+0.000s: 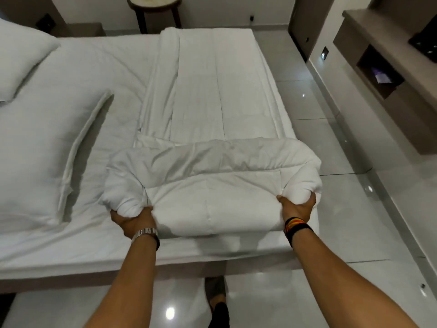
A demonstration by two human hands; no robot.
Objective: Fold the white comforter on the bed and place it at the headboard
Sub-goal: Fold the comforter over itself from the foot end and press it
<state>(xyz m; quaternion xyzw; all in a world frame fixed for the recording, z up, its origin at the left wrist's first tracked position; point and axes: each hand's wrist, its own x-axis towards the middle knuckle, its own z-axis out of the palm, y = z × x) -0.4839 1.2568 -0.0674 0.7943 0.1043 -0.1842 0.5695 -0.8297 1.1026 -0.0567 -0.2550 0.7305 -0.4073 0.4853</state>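
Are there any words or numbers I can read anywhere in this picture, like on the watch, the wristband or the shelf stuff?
No text can be read anywhere.
Watch on the left wrist: its face is turned away, nothing to read.
Striped wristband on the right wrist: only colours, no letters.
Thing in the wall shelf: too blurred to read.
Comforter, pillows and sheet: plain white, no label showing.

The room was dim and evenly lit, the whites turned greyish. Small bright glints of ceiling light sat on the glossy floor. A soft shadow lay beside the pillow. Wide-angle distortion bowed the bed edges, and detail was slightly soft throughout.
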